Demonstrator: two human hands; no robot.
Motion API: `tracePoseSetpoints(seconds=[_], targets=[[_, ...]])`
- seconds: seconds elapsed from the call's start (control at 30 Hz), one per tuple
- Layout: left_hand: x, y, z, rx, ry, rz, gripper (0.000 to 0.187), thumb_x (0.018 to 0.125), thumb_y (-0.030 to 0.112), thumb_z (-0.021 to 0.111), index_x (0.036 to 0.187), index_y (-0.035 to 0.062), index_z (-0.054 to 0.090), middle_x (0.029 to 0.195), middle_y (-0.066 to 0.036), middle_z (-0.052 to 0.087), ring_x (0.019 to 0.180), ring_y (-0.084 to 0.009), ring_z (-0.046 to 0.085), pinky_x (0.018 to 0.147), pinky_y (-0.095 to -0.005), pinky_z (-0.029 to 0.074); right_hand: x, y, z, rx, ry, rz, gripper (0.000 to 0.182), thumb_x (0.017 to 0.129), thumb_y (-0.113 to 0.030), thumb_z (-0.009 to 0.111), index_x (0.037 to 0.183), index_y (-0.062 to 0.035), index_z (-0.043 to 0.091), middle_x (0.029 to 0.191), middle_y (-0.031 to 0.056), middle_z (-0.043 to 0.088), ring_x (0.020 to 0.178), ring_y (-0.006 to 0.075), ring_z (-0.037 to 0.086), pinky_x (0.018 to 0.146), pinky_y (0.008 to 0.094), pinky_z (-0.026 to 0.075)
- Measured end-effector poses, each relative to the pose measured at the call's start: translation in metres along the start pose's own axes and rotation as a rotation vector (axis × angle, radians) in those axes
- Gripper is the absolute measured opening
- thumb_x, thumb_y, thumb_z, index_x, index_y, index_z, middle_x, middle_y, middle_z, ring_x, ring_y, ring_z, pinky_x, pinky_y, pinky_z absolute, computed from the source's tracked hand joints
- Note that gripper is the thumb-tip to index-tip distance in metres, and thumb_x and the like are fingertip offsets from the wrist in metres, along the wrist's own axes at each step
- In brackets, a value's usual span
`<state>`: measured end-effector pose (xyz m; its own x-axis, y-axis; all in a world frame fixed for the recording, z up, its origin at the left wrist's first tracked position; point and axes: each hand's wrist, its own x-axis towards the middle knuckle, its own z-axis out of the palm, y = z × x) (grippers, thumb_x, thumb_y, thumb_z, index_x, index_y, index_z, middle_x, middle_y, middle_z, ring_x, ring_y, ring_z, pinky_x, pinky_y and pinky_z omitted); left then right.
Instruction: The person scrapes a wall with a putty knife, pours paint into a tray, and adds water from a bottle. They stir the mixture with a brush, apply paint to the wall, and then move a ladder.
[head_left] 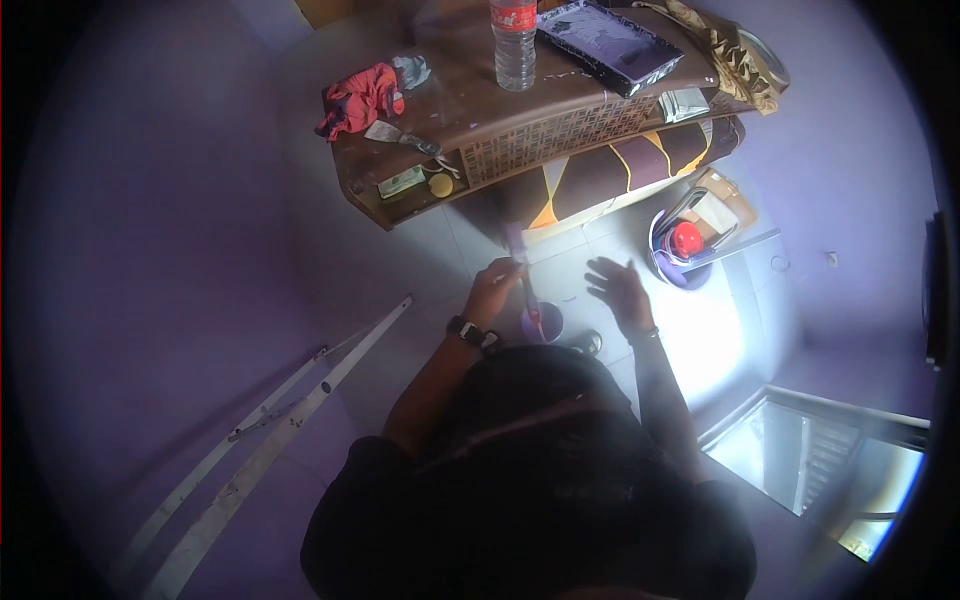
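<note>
My left hand [492, 290], with a dark watch on its wrist, is closed around a slim brush-like tool [529, 285]. The tool's pale upper end points away from me, and its lower part overlaps a small purple paint pot [544, 322] below. Which end carries bristles is too blurred to tell. To the right, my right hand [621, 292] is held out with its fingers spread and nothing in it.
A brown table [450, 90] ahead bears a bottle [515, 50], a paint tray [612, 42], a red cloth [365, 98] and a scraper [402, 136]. A bucket [684, 250] stands right, a white ladder [270, 450] left, a window [800, 455] lower right.
</note>
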<state>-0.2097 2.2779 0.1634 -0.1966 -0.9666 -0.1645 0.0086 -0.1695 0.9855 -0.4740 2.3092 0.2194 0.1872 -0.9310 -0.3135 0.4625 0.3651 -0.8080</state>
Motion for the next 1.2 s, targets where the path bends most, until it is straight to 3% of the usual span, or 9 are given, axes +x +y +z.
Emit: tracePoseSetpoints(seconds=[0.17,0.4,0.47,0.67,0.7,0.77,0.8,1.0,1.2], targets=[[-0.009,-0.011,-0.036,-0.054,0.156,-0.133,0.023,0.090,0.023,0.054,0.104,0.0064,0.064,0.096,0.002,0.063,0.086,-0.0074,0.055,0.074,-0.0260,0.043,-0.011,-0.017,-0.025,0.094,0.112,-0.194,0.070,0.093,-0.058,0.019,0.137,-0.0047,0.031,0.137,0.0202,0.038,0.125,0.0339,0.040,0.104,0.0453,0.029],[-0.017,-0.029,-0.062,-0.009,0.223,-0.134,0.025,0.090,0.024,0.053,0.103,0.0059,0.065,0.094,0.001,0.062,0.087,-0.0081,0.055,0.074,-0.0262,0.043,-0.006,-0.045,-0.045,-0.050,0.372,-0.317,0.066,0.093,-0.056,0.024,0.140,-0.0090,0.029,0.136,0.0196,0.040,0.123,0.0333,0.042,0.102,0.0457,0.032],[-0.017,-0.042,-0.064,-0.015,0.282,-0.035,0.019,0.089,0.018,0.055,0.096,0.0023,0.063,0.085,-0.003,0.062,0.075,-0.0101,0.056,0.064,-0.0254,0.045,0.014,-0.053,-0.059,-0.113,0.338,-0.311,0.067,0.093,-0.056,0.025,0.140,-0.0085,0.028,0.136,0.0193,0.040,0.123,0.0328,0.042,0.102,0.0451,0.032],[-0.037,-0.022,-0.051,0.255,0.486,0.025,0.020,0.093,0.015,0.047,0.098,0.0019,0.061,0.088,-0.007,0.060,0.077,-0.0154,0.060,0.061,-0.0281,0.050,0.086,-0.113,-0.091,-0.252,0.159,-0.363,0.069,0.094,-0.056,0.023,0.140,-0.0056,0.029,0.136,0.0176,0.041,0.122,0.0309,0.043,0.101,0.0435,0.031],[-0.046,-0.055,-0.064,0.588,0.448,0.070,0.022,0.093,0.018,0.046,0.099,0.0024,0.061,0.090,-0.009,0.059,0.081,-0.0150,0.059,0.062,-0.0283,0.050,0.100,-0.124,-0.106,-0.205,0.142,-0.401,0.068,0.094,-0.056,0.022,0.139,-0.0057,0.030,0.136,0.0173,0.041,0.121,0.0306,0.043,0.101,0.0428,0.031],[-0.066,-0.022,-0.034,0.373,0.589,-0.072,0.024,0.093,0.020,0.046,0.100,0.0024,0.061,0.092,-0.008,0.059,0.084,-0.0149,0.059,0.065,-0.0289,0.050,0.109,-0.145,-0.125,-0.156,0.114,-0.419,0.065,0.095,-0.053,0.020,0.137,-0.0048,0.032,0.133,0.0198,0.043,0.119,0.0314,0.045,0.102,0.0423,0.032],[-0.070,-0.010,-0.020,0.148,0.747,-0.153,0.026,0.094,0.022,0.045,0.101,0.0025,0.061,0.094,-0.008,0.059,0.087,-0.0149,0.058,0.067,-0.0294,0.049,0.111,-0.153,-0.131,-0.215,0.150,-0.389,0.068,0.094,-0.055,0.021,0.138,-0.0046,0.031,0.133,0.0183,0.044,0.119,0.0315,0.046,0.100,0.0425,0.032],[-0.123,-0.033,0.027,-0.049,1.040,-0.341,0.035,0.094,0.029,0.045,0.110,0.0015,0.060,0.107,-0.008,0.059,0.098,-0.0184,0.057,0.075,-0.0320,0.048,0.098,-0.094,-0.222,-0.161,0.232,0.178,0.080,0.086,-0.070,0.023,0.138,-0.0093,0.034,0.133,0.0185,0.045,0.116,0.0332,0.048,0.098,0.0432,0.034],[-0.118,-0.024,0.054,0.077,1.027,-0.310,0.034,0.094,0.029,0.045,0.110,0.0032,0.061,0.108,-0.008,0.060,0.101,-0.0168,0.056,0.075,-0.0311,0.048,0.070,-0.065,-0.215,0.678,0.141,0.255,0.080,0.085,-0.068,0.030,0.137,-0.0074,0.034,0.139,0.0205,0.035,0.127,0.0369,0.035,0.106,0.0479,0.028]])
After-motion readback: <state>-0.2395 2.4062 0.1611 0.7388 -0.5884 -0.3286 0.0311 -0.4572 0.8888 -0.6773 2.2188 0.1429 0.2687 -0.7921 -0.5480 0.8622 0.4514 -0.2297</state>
